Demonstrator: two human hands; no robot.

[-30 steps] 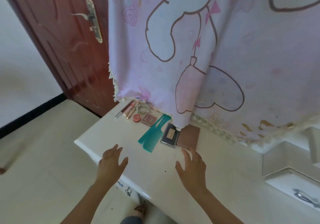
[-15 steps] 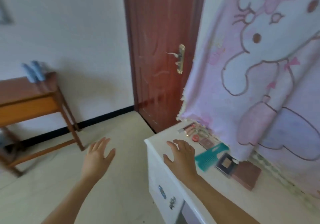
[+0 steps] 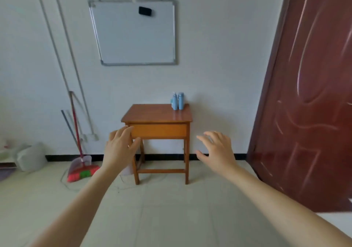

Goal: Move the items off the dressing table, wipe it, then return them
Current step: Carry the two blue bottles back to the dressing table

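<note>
At the far left a pale bin (image 3: 31, 156) sits on the floor, with a red broom (image 3: 80, 172) leaning on the wall near it. Higher up hangs a whiteboard (image 3: 135, 31). The left hand (image 3: 121, 147) is held out in the air, fingers straight and close together, holding nothing. Past it a small wooden table (image 3: 158, 115) stands against the wall. Two blue bottles (image 3: 177, 101) stand upright at its back right corner, and I cannot tell if they came from the task's surface. The right hand (image 3: 217, 149) is out in front too, fingers spread and relaxed, empty. Then comes the dark red door (image 3: 308, 103). At the lower right edge shows a white strip, likely a corner of the dressing table (image 3: 339, 222) — its items are out of view. No cloth shows, so the wiping and the return seem yet to come — likely much of the clearing too.
</note>
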